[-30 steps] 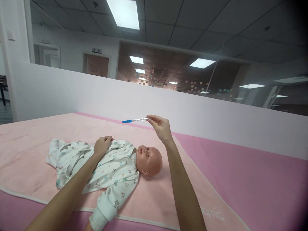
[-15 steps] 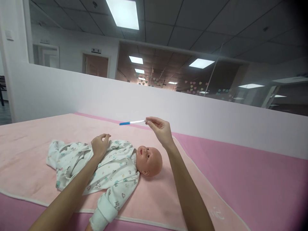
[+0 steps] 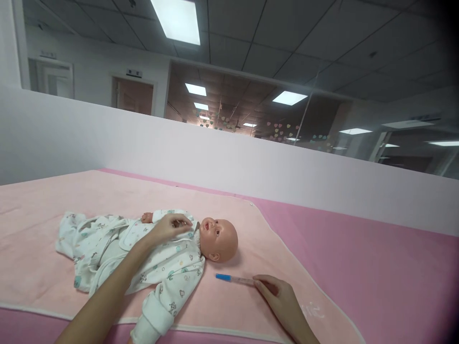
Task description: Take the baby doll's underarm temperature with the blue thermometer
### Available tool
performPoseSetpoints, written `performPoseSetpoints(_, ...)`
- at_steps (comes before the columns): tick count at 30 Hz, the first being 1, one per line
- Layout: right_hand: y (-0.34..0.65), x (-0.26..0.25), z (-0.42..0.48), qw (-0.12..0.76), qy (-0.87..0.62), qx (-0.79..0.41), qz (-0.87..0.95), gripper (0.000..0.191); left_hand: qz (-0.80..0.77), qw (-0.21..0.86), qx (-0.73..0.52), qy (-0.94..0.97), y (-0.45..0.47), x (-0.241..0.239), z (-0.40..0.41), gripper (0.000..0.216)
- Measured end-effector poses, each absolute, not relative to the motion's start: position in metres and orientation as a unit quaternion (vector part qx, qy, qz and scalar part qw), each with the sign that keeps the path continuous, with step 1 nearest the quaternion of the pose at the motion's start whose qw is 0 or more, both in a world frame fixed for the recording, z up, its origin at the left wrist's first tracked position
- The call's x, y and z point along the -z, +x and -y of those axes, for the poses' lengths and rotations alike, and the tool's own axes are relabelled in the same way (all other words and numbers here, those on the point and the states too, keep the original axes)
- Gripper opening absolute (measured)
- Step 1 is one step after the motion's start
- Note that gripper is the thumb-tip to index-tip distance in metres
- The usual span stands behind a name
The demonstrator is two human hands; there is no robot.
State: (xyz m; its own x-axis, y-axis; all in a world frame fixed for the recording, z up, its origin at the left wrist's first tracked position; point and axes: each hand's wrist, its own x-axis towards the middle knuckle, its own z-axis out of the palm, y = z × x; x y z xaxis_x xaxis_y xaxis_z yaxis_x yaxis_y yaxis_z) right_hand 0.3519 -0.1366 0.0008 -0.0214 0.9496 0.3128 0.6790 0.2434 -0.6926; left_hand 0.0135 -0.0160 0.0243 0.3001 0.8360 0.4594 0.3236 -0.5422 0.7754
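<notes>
thermometer (image 3: 236, 279), one, pinched in right hand (image 3: 281, 298); left hand (image 3: 170, 228), half-open, empty, over one doll (image 3: 182, 255).

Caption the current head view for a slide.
Blue-tipped rod in the right hand's grip, left hand over a clothed doll lying on a pink blanket.

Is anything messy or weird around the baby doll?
Yes, a little: the near sleeve of the doll sticks out past the pale edge of the pink blanket, and its clothes look crumpled around the legs instead of smooth. I can't see anything spilled or broken.
</notes>
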Motion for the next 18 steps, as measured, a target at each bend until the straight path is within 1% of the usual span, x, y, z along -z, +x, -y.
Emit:
performPoseSetpoints(2, 0.358, 0.008, 0.133, 0.341, -0.603, -0.1, 0.714, 0.028, -0.39, 0.251, -0.377, 0.802, 0.021, -0.023, 0.018, 0.024)
performPoseSetpoints(5, 0.349, 0.008, 0.125, 0.301, -0.61, 0.005, 0.733, 0.025, -0.398, 0.238, -0.352, 0.813, 0.024, -0.02, 0.016, 0.025)
performPoseSetpoints(8, 0.308, -0.004, 0.118, 0.326, -0.56, 0.046, 0.761, 0.026, -0.417, 0.277, -0.37, 0.783, 0.021, -0.016, 0.011, 0.029)
performPoseSetpoints(10, 0.268, -0.015, 0.113, 0.34, -0.491, 0.044, 0.801, 0.026, -0.41, 0.32, -0.386, 0.762, 0.018, -0.013, 0.007, 0.034)
performPoseSetpoints(12, 0.225, -0.027, 0.106, 0.321, -0.446, 0.052, 0.834, 0.025, -0.402, 0.354, -0.407, 0.74, 0.015, -0.009, 0.003, 0.039)
performPoseSetpoints(16, 0.168, -0.04, 0.086, 0.261, -0.455, 0.112, 0.844, 0.032, -0.383, 0.4, -0.47, 0.687, 0.009, -0.005, -0.001, 0.04)
performPoseSetpoints(18, 0.159, -0.036, 0.076, 0.255, -0.459, 0.125, 0.842, 0.029, -0.368, 0.415, -0.492, 0.671, 0.007, -0.005, -0.001, 0.04)
